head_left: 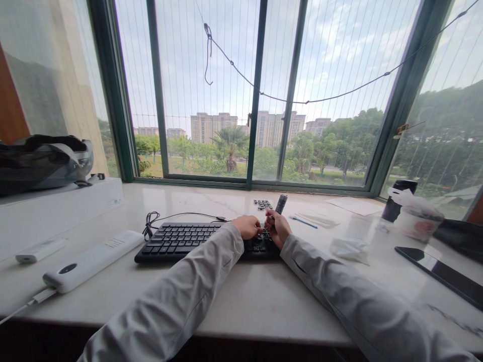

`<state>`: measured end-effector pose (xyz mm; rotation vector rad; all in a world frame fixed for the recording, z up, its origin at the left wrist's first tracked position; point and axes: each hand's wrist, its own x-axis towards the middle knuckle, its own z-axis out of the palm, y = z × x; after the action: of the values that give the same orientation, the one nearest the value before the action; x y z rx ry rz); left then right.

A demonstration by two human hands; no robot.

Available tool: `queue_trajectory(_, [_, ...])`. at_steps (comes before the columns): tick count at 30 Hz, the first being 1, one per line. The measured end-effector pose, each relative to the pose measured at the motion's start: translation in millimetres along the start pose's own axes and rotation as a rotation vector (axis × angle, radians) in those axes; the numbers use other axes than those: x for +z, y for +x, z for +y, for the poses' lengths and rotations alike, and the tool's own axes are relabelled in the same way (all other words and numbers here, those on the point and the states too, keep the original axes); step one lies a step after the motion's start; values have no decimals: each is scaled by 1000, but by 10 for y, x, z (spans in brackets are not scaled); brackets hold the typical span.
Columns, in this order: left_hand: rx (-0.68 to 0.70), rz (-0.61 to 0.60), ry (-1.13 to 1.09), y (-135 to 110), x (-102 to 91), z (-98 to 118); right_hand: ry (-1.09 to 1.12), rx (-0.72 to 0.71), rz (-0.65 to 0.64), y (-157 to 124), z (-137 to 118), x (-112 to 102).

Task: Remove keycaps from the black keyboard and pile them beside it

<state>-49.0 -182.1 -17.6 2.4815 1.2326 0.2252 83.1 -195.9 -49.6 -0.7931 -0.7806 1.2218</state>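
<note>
A black keyboard lies on the white counter, with both hands over its right end. My right hand is wrapped round a dark, stick-like tool whose upper end points up and away. Thin, wire-like pieces show between the two hands, just above the keys. My left hand is closed, its fingertips pinched close to these wires; what they hold is too small to make out. Behind the keyboard lies a group of loose black keycaps. Several keys at the right end are hidden by the hands.
The keyboard's coiled cable lies at its back left. To the left are a white power bank and a white box. On the right lie a blue pen-like stick, crumpled plastic, a phone and a black bottle.
</note>
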Motion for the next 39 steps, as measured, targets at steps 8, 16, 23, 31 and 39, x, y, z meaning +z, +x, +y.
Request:
queue_trajectory(8, [37, -8, 32, 32, 20, -39, 28, -58, -29, 14, 41, 1])
queue_trajectory(16, [75, -126, -17, 11, -70, -41, -1, -58, -81, 30, 46, -35])
queue_trajectory(23, [90, -141, -8, 16, -72, -37, -102, 3, -11, 41, 9, -15])
queue_trajectory(31, [121, -50, -84, 85, 32, -89, 56, -58, -75, -125, -34, 53])
queue_trajectory(39, [146, -11, -151, 52, 86, -70, 18, -34, -144, -212, -79, 97])
